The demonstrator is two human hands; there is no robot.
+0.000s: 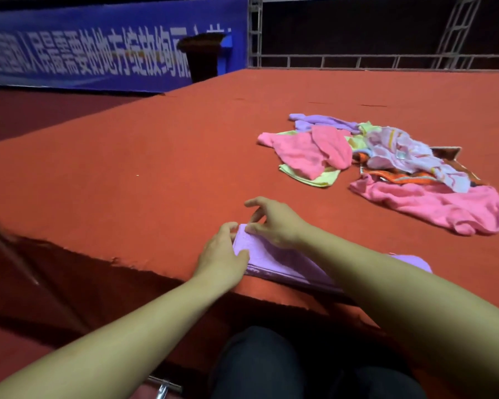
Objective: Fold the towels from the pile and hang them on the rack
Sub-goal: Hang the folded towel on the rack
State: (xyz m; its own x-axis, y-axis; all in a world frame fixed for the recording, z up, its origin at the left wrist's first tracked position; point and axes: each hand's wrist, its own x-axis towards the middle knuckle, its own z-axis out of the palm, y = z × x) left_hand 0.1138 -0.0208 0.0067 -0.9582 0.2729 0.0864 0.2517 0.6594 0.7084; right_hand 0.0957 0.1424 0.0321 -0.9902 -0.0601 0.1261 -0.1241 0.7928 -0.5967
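Observation:
A lilac towel (280,262), folded into a long strip, lies at the near edge of the red carpeted platform (156,156). My left hand (222,254) grips its left end, thumb on top and fingers curled round the edge. My right hand (274,220) pinches the far left corner of the same towel, its other fingers raised. My right forearm hides much of the towel's right part. The pile of loose towels (386,168), pink, yellow, lilac, orange and patterned, lies further back on the right. No rack is in view.
The platform's frayed front edge (133,264) runs just before my hands. A blue banner (98,44) and a dark lectern (203,56) stand at the back left. A metal truss railing (357,60) lines the far edge. My dark-trousered knee (260,367) is below.

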